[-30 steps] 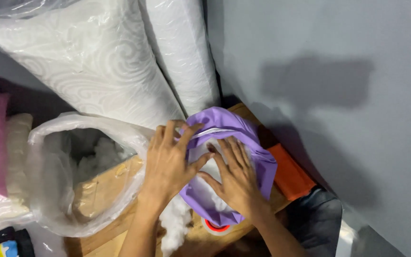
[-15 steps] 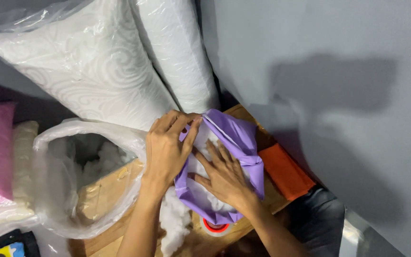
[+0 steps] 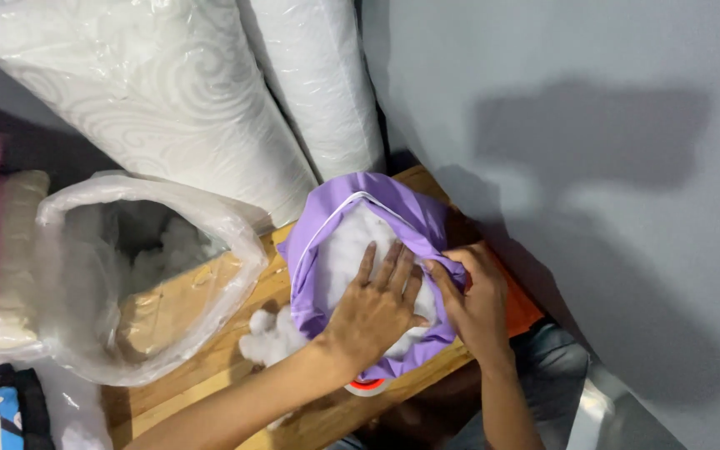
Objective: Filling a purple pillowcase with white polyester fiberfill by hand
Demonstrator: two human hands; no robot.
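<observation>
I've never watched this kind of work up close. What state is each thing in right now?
Purple cover: open, part filled with white stuffing.
Left hand: flat, pressing the stuffing down.
Right hand: gripping the cover's edge.
Clear plastic bag: mouth open, some stuffing inside.
Wrapped white pillows: sealed in plastic, leaning.

- White stuffing (image 3: 352,250) is pressed into a purple cover (image 3: 393,204) by the left hand (image 3: 372,308).
- The cover's right edge is gripped by the right hand (image 3: 477,300).
- A clear plastic bag (image 3: 235,229) is seen at left.
</observation>
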